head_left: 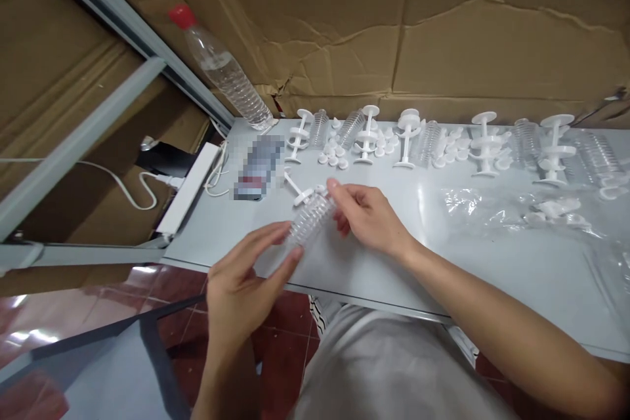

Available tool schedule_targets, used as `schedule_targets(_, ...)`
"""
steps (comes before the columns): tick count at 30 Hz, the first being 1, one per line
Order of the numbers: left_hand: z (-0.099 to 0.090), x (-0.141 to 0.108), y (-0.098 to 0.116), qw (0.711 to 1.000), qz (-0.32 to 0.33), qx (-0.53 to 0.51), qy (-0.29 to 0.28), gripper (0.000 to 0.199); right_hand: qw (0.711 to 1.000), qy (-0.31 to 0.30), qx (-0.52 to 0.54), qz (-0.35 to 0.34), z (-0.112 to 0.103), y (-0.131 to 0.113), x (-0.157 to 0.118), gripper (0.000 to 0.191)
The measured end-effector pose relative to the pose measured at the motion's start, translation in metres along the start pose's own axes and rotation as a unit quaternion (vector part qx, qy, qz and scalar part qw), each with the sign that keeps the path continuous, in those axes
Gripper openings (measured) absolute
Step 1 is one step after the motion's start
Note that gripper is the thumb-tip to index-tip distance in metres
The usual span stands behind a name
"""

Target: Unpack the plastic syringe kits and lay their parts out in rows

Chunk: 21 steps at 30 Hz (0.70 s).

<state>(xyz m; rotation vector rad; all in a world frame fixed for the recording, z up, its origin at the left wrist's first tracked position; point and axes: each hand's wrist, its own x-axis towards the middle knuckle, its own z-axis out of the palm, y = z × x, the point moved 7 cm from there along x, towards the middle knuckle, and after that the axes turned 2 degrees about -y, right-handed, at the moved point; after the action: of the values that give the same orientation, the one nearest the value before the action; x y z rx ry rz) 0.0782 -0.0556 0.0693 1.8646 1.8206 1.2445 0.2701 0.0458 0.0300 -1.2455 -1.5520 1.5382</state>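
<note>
A clear ribbed plastic bottle (311, 218) is tilted above the grey table, its lower end between the thumb and fingers of my left hand (249, 275). My right hand (367, 213) is at the bottle's upper end, thumb and index finger pinched near a small white cap (319, 189); the other fingers are curled. Whether the cap sits on the bottle is hard to tell. Just behind the bottle lies a white plunger-like part (298, 191) on the table.
Along the table's back edge stand several white spool-like parts (485, 144), ribbed bottles (430, 143) and small white caps (333, 152). Clear plastic bags (472, 207) lie right. A red-capped water bottle (231, 82), a blurred phone (260, 167) and a power strip (189, 190) are left.
</note>
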Motion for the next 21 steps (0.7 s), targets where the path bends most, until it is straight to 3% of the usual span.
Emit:
schedule_targets(2,-0.013,0.006,-0.013,0.992,-0.073,-0.005,0.105,0.028,0.995,0.032,-0.089,-0.035,0.000,-0.003,0.008,0.056)
schedule_targets(4,-0.023,0.006,-0.024,0.970,-0.139,-0.013,0.197,0.034,0.971,0.038,-0.232,-0.050,0.006,-0.002,0.011,0.050)
schedule_targets(6,-0.023,0.007,-0.031,0.955,-0.172,-0.032,0.238,0.040,0.933,0.000,-0.356,-0.060,0.019,0.001,0.011,0.045)
schedule_targets(8,-0.015,0.011,-0.035,0.954,-0.179,-0.052,0.234,0.042,0.904,-0.048,-0.419,-0.069,0.036,0.004,0.010,0.040)
schedule_targets(10,-0.006,0.016,-0.038,0.959,-0.169,-0.067,0.216,0.042,0.893,-0.079,-0.436,-0.076,0.052,0.003,0.011,0.038)
schedule_targets(16,0.008,0.033,-0.041,0.983,-0.112,-0.007,0.147,0.042,0.897,-0.124,-0.413,-0.094,0.086,-0.006,0.018,0.043)
schedule_targets(19,0.011,0.039,-0.032,0.987,-0.057,0.076,0.127,0.034,0.897,-0.151,-0.399,-0.112,0.083,-0.011,0.012,0.040)
schedule_targets(21,0.017,0.039,-0.025,0.985,-0.001,0.123,0.117,0.029,0.896,-0.130,-0.411,-0.108,0.067,-0.012,0.010,0.034)
